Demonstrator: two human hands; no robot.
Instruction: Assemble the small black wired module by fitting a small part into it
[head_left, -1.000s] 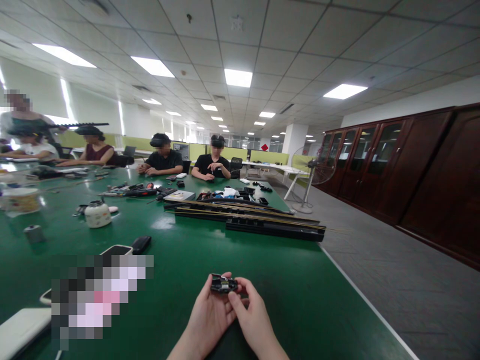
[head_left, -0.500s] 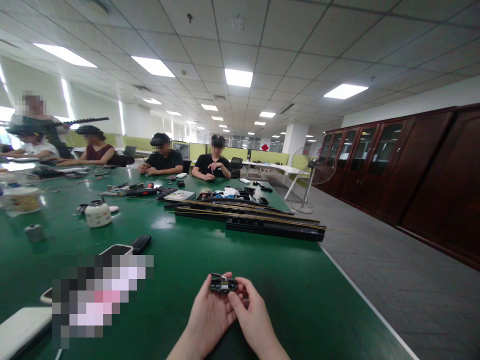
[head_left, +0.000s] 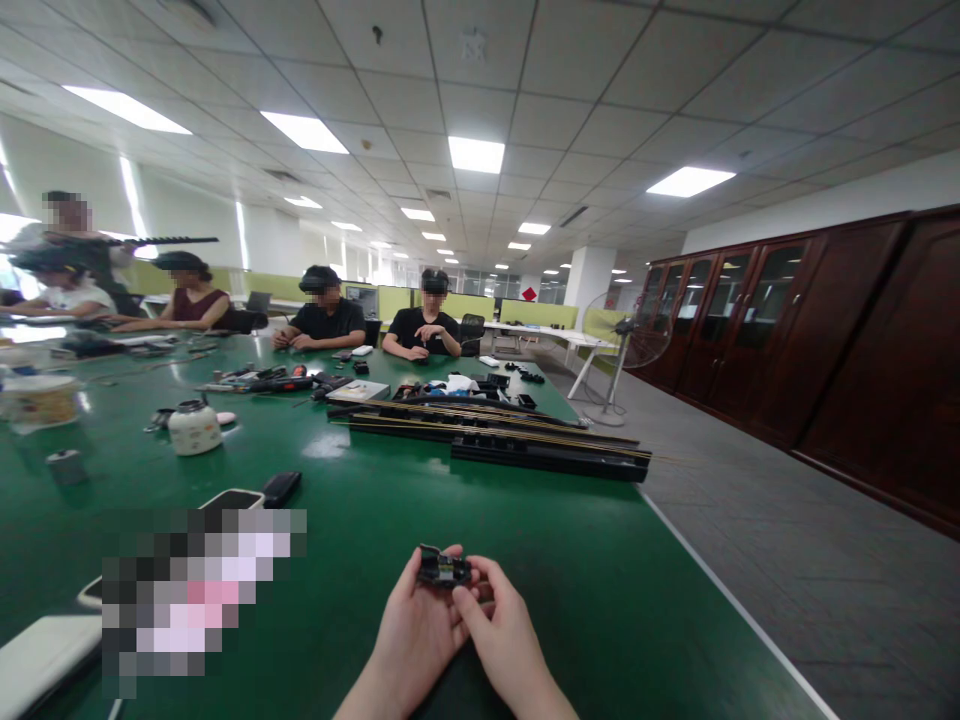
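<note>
A small black plastic part with an open hollow, a metallic or light-coloured piece inside and a thin raised edge at its upper left is held between both hands above the green table. My left hand cups it from below, thumb along its left side and fingers behind and under it. My right hand grips its right end between thumb and fingers. Both hands are closed around the part. Its underside is hidden by the fingers, and its exact kind cannot be made out.
Long black rails with thin brass-coloured rods lie across the green table. To the left are a white jar, a small metal cylinder and a black object. Several people sit at the far side; a fan stands beyond the right edge.
The black part has shifted very slightly left and tipped a little in my fingers. Both hands keep their hold. A standing person at the far left has moved a bit with a long dark strip.
</note>
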